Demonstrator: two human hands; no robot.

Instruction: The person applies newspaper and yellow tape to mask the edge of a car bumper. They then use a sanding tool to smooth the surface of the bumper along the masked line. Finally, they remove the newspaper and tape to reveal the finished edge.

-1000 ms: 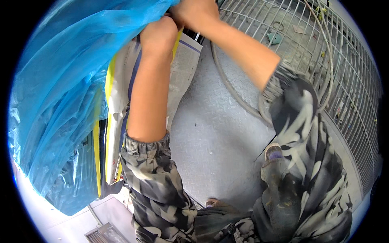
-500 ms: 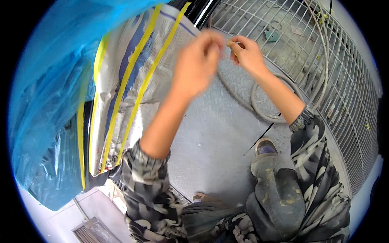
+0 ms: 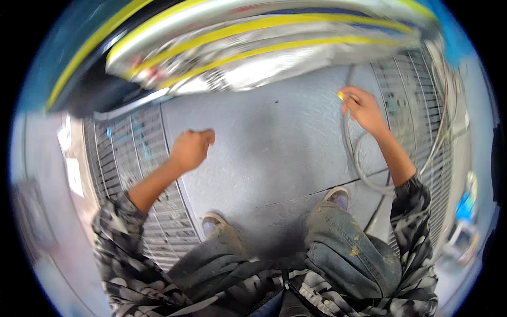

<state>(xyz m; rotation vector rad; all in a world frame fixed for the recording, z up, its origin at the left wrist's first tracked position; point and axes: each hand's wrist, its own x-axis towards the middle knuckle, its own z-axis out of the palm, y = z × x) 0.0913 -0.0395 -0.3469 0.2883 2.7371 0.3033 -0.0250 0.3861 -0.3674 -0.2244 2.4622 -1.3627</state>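
Observation:
My left hand hangs in the air over the left side of the grey floor plate, fingers curled closed. What it holds, if anything, is hidden. Farther out to the right, my right hand pinches a small yellow piece of tape between thumb and fingertips. Beyond both hands runs a long panel masked with printed paper, apart from them. Strips of yellow tape run lengthwise along the paper. Motion blurs the panel.
Metal grating lies on the left and right of the grey floor plate. A grey hose coils by the right grating, near my foot. Blue plastic sheeting hangs at the far right.
My view has turned, so the papered panel now lies across the top instead of at the left. My hands have moved apart, the left lower and leftward. The right still pinches the yellow piece.

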